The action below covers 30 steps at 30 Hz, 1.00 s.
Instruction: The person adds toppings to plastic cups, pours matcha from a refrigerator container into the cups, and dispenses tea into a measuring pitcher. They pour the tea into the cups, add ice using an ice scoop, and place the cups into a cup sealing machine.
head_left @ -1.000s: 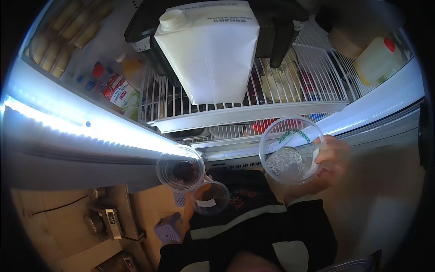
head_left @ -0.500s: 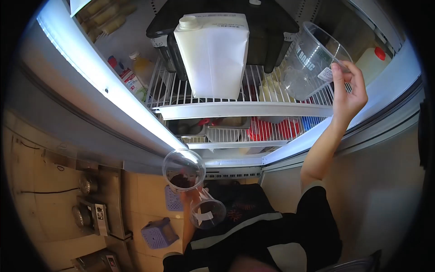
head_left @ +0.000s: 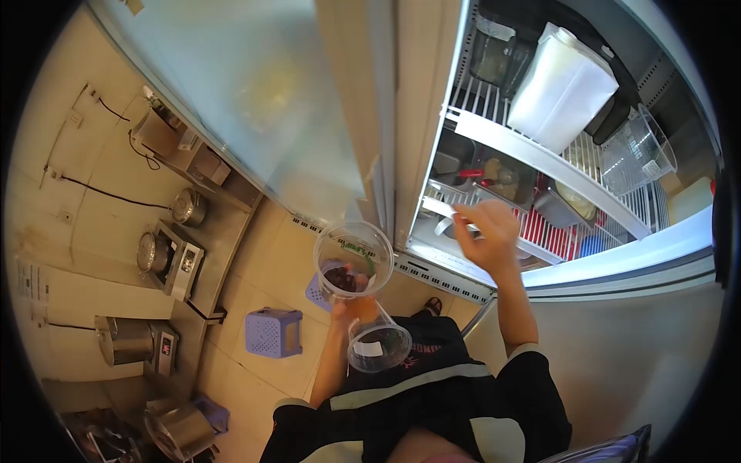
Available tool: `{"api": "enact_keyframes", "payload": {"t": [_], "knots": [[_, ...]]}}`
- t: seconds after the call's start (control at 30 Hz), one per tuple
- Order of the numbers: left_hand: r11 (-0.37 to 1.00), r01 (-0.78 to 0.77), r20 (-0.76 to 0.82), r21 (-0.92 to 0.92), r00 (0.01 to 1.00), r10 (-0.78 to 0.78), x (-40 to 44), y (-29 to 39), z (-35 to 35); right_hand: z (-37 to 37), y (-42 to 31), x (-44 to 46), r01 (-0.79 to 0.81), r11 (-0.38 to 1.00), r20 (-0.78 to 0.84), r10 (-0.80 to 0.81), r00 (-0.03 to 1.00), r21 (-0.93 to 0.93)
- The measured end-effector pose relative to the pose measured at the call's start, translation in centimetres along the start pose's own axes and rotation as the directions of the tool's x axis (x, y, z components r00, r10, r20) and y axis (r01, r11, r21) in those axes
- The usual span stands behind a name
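Observation:
My left hand grips two clear plastic tubs in front of my apron. The upper tub has dark bits at its bottom and green lettering on its wall. Below it, the second clear tub bears a white label. In front of the fridge's lower shelf is my right hand, fingers curled in, with nothing visible in them. A large clear plastic tub with printed letters stands on the upper wire shelf, apart from my hands. Beside it is a white carton with a screw cap.
The glass fridge door is on my left. Metal pans and red items sit on the lower shelf. Purple stools stand on the tiled floor. Along the left wall runs a steel counter with pots and cookers.
My right hand has let go of the large clear tub, now on the upper shelf, and moved down and left. The view has turned left. My left hand still grips the two tubs.

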<state>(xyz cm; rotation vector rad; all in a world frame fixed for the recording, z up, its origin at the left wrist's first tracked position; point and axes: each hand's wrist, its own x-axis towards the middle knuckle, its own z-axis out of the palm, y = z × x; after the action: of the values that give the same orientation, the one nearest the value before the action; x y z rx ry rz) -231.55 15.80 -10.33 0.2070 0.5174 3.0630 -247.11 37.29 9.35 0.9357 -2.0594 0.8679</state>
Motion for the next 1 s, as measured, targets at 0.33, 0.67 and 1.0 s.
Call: {"api": "enact_keyframes", "payload": {"t": [0.33,0.67,1.0], "knots": [[0.975,-0.069,0.031,0.211,0.997,0.064,-9.1,17.0,-2.2,19.6,-6.8,-3.1,0.317,0.89,0.355,-0.195,0.914,-0.329],[0.952,-0.252,-0.012,0.173,0.966,0.258,-21.5,24.0,-1.5,27.8,-5.2,-7.8,0.78,-0.208,0.589,0.55,0.592,-0.59],[0.903,-0.387,-0.083,0.186,0.91,0.407,-26.8,24.6,-1.3,25.9,-18.3,-6.3,0.337,0.655,0.73,0.534,0.426,-0.676]]}}
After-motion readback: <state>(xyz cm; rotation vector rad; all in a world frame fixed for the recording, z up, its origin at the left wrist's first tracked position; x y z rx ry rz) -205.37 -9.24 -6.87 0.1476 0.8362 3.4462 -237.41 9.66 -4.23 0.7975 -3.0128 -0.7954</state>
